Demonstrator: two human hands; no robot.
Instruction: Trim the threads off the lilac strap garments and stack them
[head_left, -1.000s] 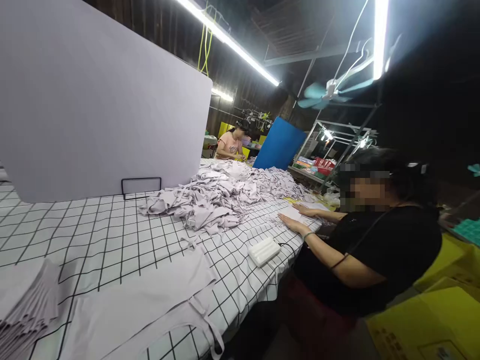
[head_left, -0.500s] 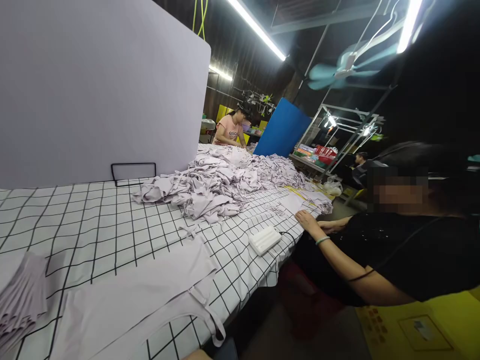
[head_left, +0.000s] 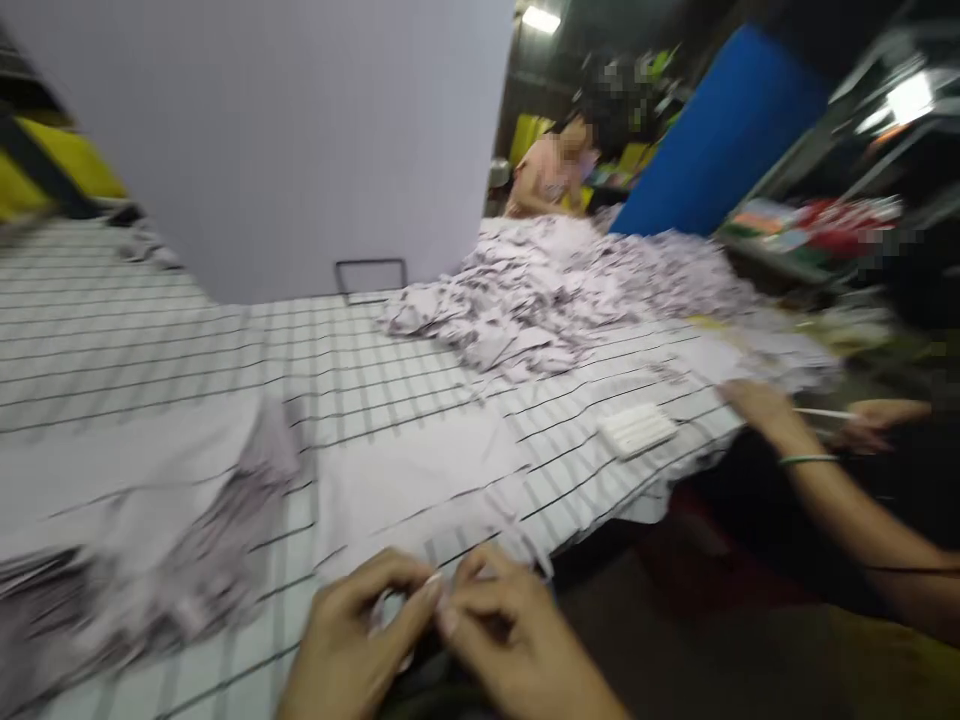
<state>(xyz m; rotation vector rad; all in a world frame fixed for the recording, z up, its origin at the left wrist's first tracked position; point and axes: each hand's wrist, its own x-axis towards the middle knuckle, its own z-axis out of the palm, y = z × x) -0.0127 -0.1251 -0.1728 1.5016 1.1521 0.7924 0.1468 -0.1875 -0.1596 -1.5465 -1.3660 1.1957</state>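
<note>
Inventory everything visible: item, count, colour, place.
Grid cloth: one, black-on-white, over table
Large board: one, grey, rear left
Wire stand: one, black, board's foot
Tilted board: one, blue, rear right
Fabric heap: one, pale, centre
Fabric stack: one, pale, front left
Flat fabric: one, pale, front centre
Box: one, white, table right
Lights: two, white, top
Background clutter: uncountable, red and yellow, blurred
Co-workers: two, pink and black clothing, rear, right
Left hand, right hand: two, bare, front centre

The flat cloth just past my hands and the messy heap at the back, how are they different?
The flat cloth is spread out, but the heap is crumpled. The flat cloth lies low and small, while the heap is big and piled up. Both are pale and lie on the checked tablecloth.
</note>
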